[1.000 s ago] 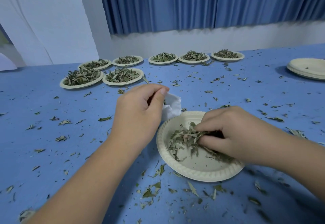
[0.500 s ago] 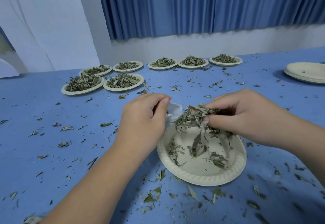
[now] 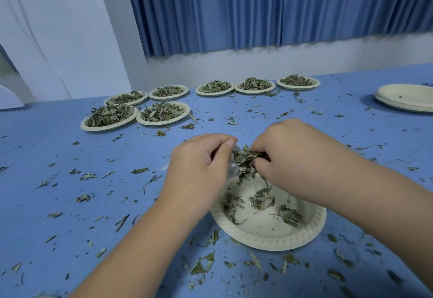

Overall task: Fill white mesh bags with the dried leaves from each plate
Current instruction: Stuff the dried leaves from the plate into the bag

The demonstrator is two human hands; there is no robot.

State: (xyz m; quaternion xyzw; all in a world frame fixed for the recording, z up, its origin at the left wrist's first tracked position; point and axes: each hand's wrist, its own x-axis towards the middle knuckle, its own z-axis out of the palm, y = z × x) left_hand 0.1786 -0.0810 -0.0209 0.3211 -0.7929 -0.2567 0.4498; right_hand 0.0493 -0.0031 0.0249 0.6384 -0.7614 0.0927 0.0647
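Entry: right hand (image 3: 288, 157), clenched on a clump of dried leaves (image 3: 246, 158).
Change logged: a second ago I had it scooping low in the paper plate (image 3: 269, 234). It has since risen to the mouth of the white mesh bag (image 3: 231, 169), just above the plate's far rim.
Left hand (image 3: 199, 164): pinches the bag, hiding most of it.
Plate: only scraps remain.
My reading: this handful goes in next, and another scoop or two should clear the plate.
Pending: seven full plates (image 3: 164, 123) at the far side.
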